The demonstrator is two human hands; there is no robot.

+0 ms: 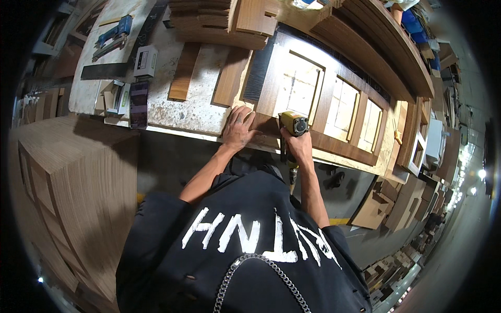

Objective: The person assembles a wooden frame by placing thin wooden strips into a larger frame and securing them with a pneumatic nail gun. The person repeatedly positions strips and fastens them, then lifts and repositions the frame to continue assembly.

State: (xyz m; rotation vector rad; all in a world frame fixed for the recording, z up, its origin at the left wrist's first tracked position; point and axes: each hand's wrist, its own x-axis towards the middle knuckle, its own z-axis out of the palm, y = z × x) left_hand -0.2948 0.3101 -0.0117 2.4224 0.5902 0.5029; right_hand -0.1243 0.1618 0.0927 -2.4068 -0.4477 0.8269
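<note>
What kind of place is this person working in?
Most likely a woodworking or furniture workshop. A dark wooden frame with window-like openings lies on a worn workbench, the right hand holds a yellow power tool against it, and stacked wooden boards lie around.

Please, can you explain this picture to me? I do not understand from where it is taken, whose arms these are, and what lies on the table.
The picture comes from a wide-angle camera worn on a person's head, looking down, so straight edges look bent. The dark shirt below and both forearms belong to that person. The left hand presses flat on a dark wooden frame with three window-like openings, lying on a worn white workbench. The right hand grips a yellow power tool, seemingly a nail gun, held against the frame's near edge. Further back lie loose wood strips, small boxes and a blue tool. Stacked boards stand all around.
</note>
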